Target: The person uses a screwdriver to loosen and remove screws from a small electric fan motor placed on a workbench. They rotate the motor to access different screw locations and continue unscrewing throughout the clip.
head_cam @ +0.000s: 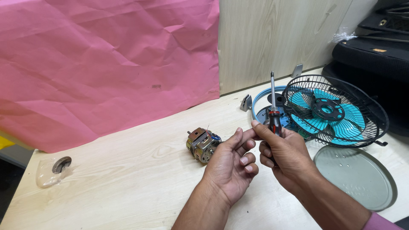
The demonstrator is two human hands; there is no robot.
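Head view: right hand [283,153] grips a screwdriver [273,108] upright, shaft pointing up; left hand [232,164] half open, palm up, fingertips touching the right thumb. Motor [202,144] lies on the table [128,179] just left of the left hand, the nearer one; fan [334,111] sits right.

Motor [203,145] left of hands; fan [334,110] right, round plate [355,176] before it.

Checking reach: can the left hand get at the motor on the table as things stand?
Probably yes: the left hand is right beside the motor, open and apparently empty, with nothing between them.
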